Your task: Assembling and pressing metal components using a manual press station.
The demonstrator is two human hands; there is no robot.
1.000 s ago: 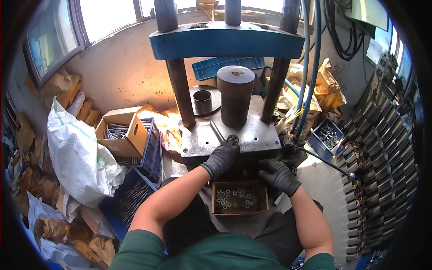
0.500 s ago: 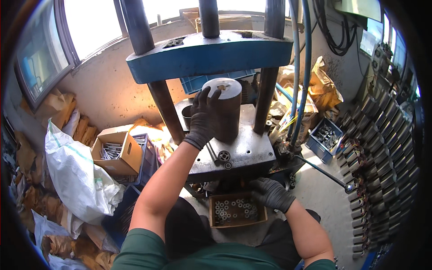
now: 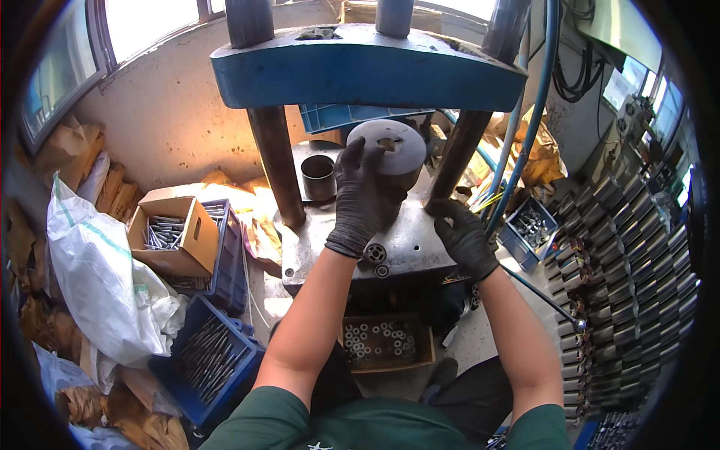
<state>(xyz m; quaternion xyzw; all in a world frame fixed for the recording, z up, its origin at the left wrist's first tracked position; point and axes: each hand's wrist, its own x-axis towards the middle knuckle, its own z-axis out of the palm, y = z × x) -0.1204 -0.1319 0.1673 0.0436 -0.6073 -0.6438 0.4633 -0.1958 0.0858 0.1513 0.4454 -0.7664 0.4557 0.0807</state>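
Gripping is seen on the left: the gloved left hand (image 3: 365, 196) is wrapped over the side of the grey steel cylinder (image 3: 388, 154), fingers spread across its top edge. The cylinder is stood upright on the press table (image 3: 417, 241), between the two dark columns and under the blue crosshead (image 3: 360, 69). A hole is visible in its top face.

The gloved right hand (image 3: 463, 234) is laid on the table's right edge, just beside the right column (image 3: 456, 157). Fingers are curled and pinched together; whether anything is held cannot be told.

Two small ring-shaped parts (image 3: 376, 258) are laid on the table's front edge, just below the left wrist. A short dark sleeve (image 3: 319, 177) is stood at the table's back left, near the cylinder but apart from it.

Below the table, a wooden box (image 3: 384, 343) of small rings is set between the knees. To the left, a cardboard box (image 3: 172, 234) of metal pins, blue crates (image 3: 206, 360) with rods, and a white sack (image 3: 101, 277) are seen. To the right, a small blue bin (image 3: 531, 229) and rows of stacked metal sleeves (image 3: 626, 262) are lined up.
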